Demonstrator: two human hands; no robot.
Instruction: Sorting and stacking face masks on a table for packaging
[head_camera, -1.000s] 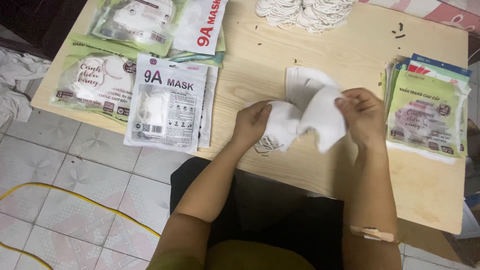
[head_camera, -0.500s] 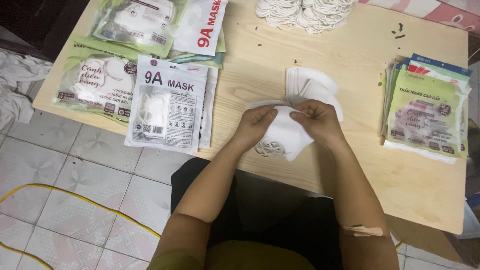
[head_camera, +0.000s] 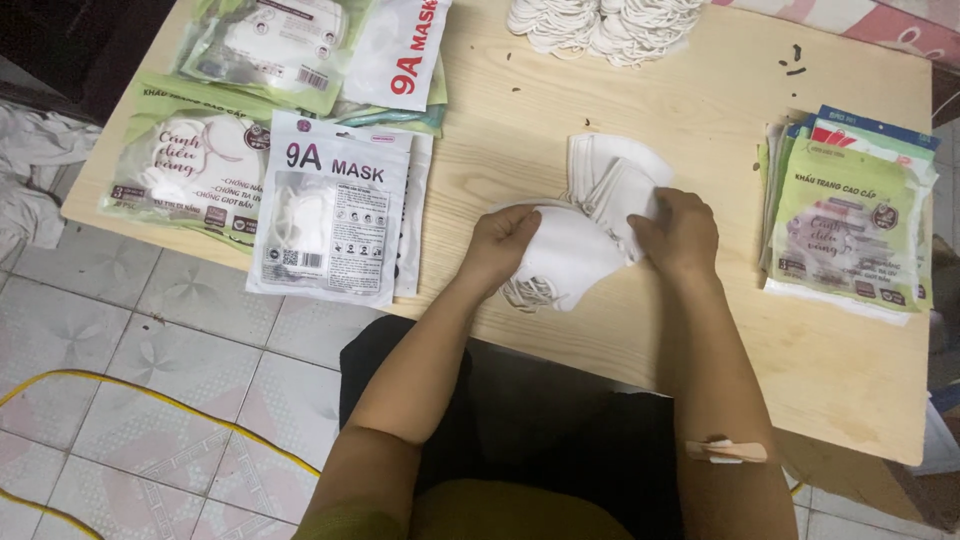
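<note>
My left hand (head_camera: 503, 238) and right hand (head_camera: 681, 232) each grip a folded white face mask (head_camera: 560, 258) near the front edge of the wooden counter (head_camera: 700, 330). Beyond lie stacked white masks (head_camera: 600, 160), then looped elastic bands (head_camera: 600, 20).

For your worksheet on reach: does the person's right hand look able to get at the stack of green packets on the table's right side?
Probably yes: the right hand holds white masks, with bare tabletop before the green packets.
</note>
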